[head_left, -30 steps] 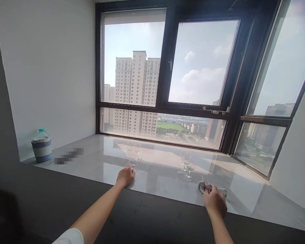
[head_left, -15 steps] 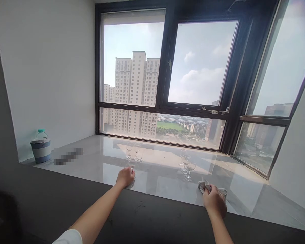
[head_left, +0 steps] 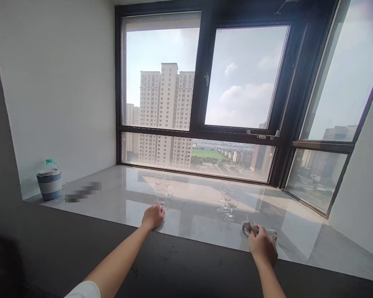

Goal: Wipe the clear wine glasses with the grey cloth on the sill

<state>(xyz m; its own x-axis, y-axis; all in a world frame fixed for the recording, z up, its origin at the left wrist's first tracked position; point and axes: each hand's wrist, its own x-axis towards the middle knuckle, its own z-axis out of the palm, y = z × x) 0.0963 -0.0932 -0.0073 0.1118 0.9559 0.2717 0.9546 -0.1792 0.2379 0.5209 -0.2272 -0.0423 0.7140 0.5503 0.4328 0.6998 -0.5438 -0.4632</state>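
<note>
Item: wine glass (head_left: 162, 198), upright on the marble sill (head_left: 112, 194), gripped low on the stem by the left hand (head_left: 153, 217), fingers closed round it. Item: grey cloth (head_left: 251, 227), crumpled at the sill's near edge, pinched under the right hand (head_left: 262, 246). Further glasses: two behind (head_left: 162, 181), two near the cloth (head_left: 228, 202). A wrapped bottle (head_left: 49, 182) is stood far left. Step judged: glass and cloth taken up for wiping. Next move would call for both to be brought together, the stem held gently.
</note>
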